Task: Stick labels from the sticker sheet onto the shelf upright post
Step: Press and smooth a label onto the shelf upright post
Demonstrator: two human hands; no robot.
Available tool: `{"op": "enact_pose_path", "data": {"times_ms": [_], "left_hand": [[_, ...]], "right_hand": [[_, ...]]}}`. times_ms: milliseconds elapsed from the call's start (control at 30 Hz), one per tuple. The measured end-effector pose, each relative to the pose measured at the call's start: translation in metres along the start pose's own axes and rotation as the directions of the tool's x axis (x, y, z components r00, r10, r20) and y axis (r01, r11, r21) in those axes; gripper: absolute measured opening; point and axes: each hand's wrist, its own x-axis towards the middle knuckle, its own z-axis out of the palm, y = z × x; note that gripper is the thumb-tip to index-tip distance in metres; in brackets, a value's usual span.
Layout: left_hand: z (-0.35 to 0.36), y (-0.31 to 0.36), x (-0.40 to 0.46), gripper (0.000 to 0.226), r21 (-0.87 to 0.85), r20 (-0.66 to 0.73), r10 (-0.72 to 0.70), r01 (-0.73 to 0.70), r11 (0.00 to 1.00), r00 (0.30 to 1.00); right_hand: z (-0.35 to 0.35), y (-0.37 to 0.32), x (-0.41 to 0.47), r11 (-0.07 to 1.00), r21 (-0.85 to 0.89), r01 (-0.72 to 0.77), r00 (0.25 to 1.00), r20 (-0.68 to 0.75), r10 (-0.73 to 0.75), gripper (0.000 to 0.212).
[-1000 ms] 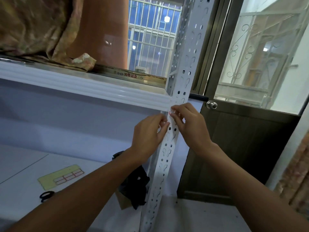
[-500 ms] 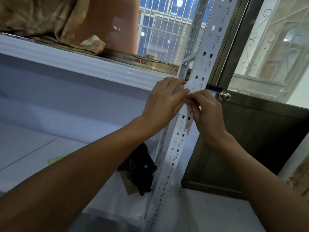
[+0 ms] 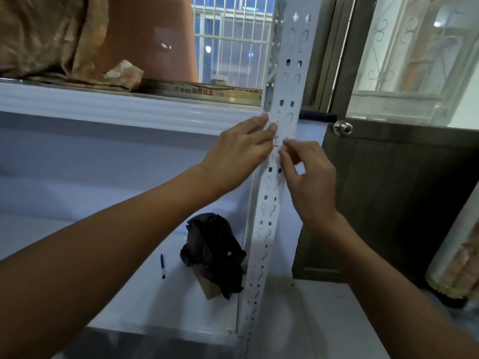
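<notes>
The white perforated shelf upright post runs from the lower shelf up past the top of the head view. A small white label with a red border lies on the post just below the upper shelf's edge. My left hand lies flat with straight fingers, its fingertips pressing on the post beside the label. My right hand is at the post's right side, thumb and forefinger pinching at the label's right end. The sticker sheet is out of view.
An upper white shelf carries a bundle of patterned cloth. On the lower shelf lie a black bag over a cardboard piece and a pen. A dark door with a round knob stands right of the post.
The camera tilted and the sticker sheet left the view. My left hand's fingers straightened onto the post, and my right hand slid slightly right and down along the label.
</notes>
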Motion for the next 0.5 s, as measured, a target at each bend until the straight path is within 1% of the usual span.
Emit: {"op": "enact_pose_path", "data": {"times_ms": [133,267,367,500], "left_hand": [[-0.004,0.001,0.004,0.019,0.005,0.036,-0.040,0.040,0.999,0.999],[-0.009,0.000,0.005,0.023,-0.001,0.099,-0.034,0.034,0.999,0.995],[-0.012,-0.001,0.005,0.026,0.019,0.149,-0.017,0.014,1.000,0.989],[-0.014,-0.001,0.009,0.029,0.036,0.173,0.014,-0.020,0.999,0.985]], "right_hand": [[0.003,-0.003,0.019,0.972,-0.155,0.179,0.981,0.100,-0.165,0.020],[0.000,0.002,0.029,0.905,-0.296,0.306,0.939,0.252,-0.235,0.015],[-0.004,0.003,0.038,0.872,-0.323,0.367,0.905,0.340,-0.255,0.014],[-0.016,0.007,0.054,0.827,-0.299,0.476,0.827,0.472,-0.305,0.015]]}}
